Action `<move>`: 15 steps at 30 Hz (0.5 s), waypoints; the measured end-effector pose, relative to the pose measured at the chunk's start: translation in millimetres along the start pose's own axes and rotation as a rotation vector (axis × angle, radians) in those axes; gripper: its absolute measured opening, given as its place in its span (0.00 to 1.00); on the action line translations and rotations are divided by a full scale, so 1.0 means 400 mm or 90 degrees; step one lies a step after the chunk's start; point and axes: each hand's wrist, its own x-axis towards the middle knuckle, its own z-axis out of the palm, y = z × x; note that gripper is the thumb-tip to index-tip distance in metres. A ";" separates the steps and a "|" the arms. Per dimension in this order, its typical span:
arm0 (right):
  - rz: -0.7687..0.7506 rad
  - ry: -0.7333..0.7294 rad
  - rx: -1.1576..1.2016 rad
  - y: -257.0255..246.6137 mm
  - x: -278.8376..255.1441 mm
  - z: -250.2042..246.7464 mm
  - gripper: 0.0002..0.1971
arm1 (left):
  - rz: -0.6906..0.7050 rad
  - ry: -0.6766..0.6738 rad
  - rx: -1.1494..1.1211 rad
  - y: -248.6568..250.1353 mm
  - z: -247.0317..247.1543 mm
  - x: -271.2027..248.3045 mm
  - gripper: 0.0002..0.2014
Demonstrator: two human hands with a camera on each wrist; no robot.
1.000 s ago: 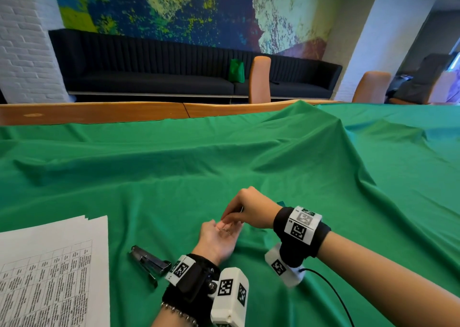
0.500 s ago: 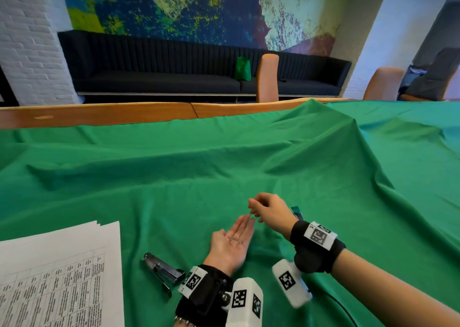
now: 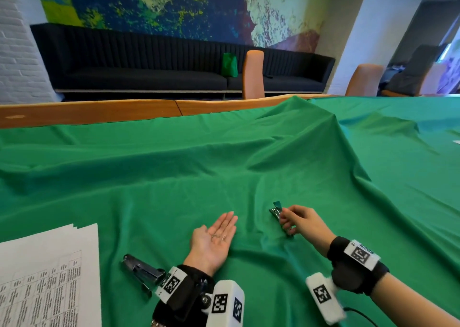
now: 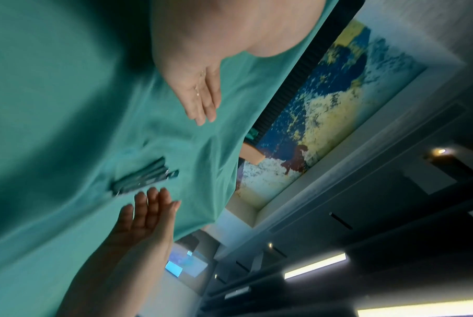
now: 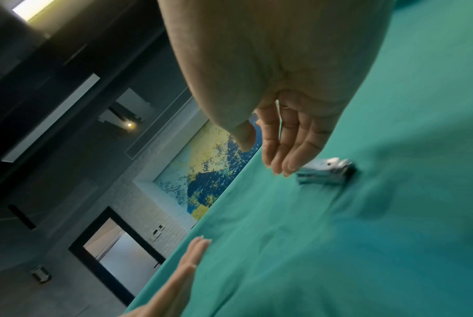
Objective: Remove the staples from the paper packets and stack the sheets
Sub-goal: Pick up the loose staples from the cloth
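- Being cradled in the upturned left hand [image 3: 214,239], its fingers released and flat, are loose staples [image 3: 219,236]; removal is judged to be between packets.
- A small metal tool [image 3: 280,214] on the green tabletop [image 3: 174,177] is being reached by the right hand [image 3: 301,223]; whether it is being grasped cannot be told.
- Printed sheets [image 3: 49,264] are lying stacked at near left, beside a dark stapler [image 3: 142,270].
- Next, the staples are probably needing to be set aside without being spilled.

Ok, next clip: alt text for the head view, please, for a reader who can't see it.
Left hand lies palm up on the green cloth, holding loose staples, while the right hand reaches to a small metal tool on the cloth. A stapler and printed sheets lie at left.
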 end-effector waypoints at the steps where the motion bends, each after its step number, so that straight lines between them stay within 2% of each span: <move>1: 0.000 0.001 -0.009 0.007 -0.011 -0.014 0.11 | -0.007 -0.007 0.013 -0.016 0.006 -0.010 0.32; 8: 0.000 0.038 -0.007 0.052 -0.095 -0.079 0.12 | -0.009 0.001 0.039 -0.134 0.022 -0.082 0.32; 15: -0.002 0.025 -0.013 0.066 -0.206 -0.149 0.13 | -0.011 -0.009 0.056 -0.296 0.023 -0.178 0.33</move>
